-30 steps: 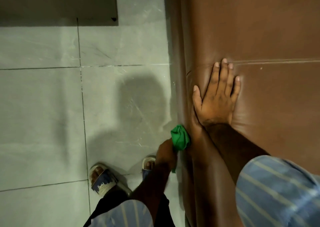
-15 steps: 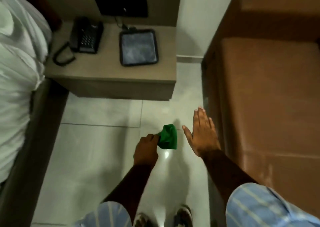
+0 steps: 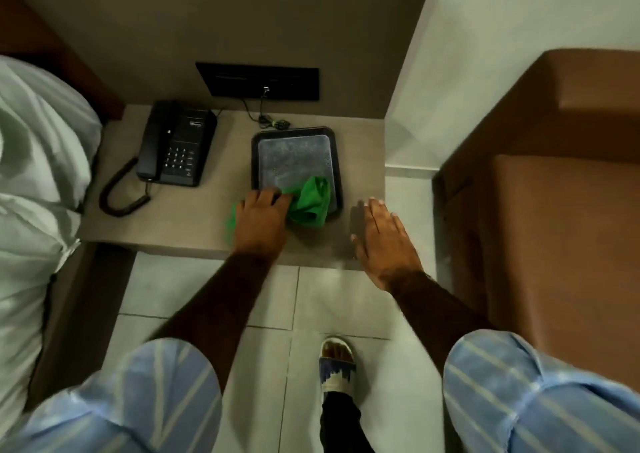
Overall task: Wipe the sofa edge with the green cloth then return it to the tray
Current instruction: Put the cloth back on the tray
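Green cloth (image 3: 310, 201) sits half over the tray (image 3: 337, 162) rim, left hand (image 3: 259, 222) grip closed on it; release remains. Right hand (image 3: 382, 238) open, empty.

2 hands (image 3: 261, 222) | 1 green cloth (image 3: 311, 201); 1 tray (image 3: 263, 144); 1 telephone (image 3: 176, 144); 1 sofa (image 3: 561, 193)

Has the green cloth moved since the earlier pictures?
Yes. The green cloth, held in the left hand, went from the sofa edge to the tray.
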Action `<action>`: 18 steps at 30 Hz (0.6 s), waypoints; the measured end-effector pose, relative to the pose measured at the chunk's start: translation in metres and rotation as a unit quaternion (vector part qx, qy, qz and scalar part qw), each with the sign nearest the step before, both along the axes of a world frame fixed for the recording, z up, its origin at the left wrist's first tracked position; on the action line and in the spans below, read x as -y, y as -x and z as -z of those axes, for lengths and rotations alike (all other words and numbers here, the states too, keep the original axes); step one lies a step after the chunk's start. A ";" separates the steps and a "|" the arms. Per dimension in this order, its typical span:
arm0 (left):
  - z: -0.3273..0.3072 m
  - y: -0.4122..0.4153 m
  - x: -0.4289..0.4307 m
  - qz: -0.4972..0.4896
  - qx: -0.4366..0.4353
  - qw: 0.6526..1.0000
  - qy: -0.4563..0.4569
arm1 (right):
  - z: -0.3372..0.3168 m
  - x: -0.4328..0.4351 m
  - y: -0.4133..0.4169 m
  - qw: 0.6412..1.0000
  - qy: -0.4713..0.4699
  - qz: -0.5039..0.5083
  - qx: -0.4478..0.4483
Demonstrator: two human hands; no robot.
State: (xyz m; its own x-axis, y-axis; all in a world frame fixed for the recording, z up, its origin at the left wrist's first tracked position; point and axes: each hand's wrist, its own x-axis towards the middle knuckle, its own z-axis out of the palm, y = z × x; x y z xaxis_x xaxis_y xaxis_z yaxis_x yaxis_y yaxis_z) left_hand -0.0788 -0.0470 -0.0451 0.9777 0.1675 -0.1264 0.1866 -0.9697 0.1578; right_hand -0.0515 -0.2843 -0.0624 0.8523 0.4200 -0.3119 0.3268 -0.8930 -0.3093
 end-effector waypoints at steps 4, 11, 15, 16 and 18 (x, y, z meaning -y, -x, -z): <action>0.029 -0.071 -0.007 0.018 -0.033 0.999 -0.031 | 0.049 -0.009 -0.042 1.000 -0.002 -0.012 -0.014; 0.104 -0.071 -0.007 0.055 -0.062 0.996 0.032 | 0.118 -0.014 -0.046 0.997 0.033 -0.010 0.069; 0.117 -0.056 -0.029 0.115 -0.034 0.993 0.001 | 0.130 -0.017 -0.042 0.994 0.041 0.004 0.105; 0.117 -0.055 -0.036 0.128 -0.033 0.991 -0.004 | 0.129 -0.017 -0.041 0.994 0.037 0.003 0.098; 0.111 -0.055 -0.048 0.155 -0.033 0.987 -0.010 | 0.126 -0.019 -0.043 0.995 0.039 0.001 0.096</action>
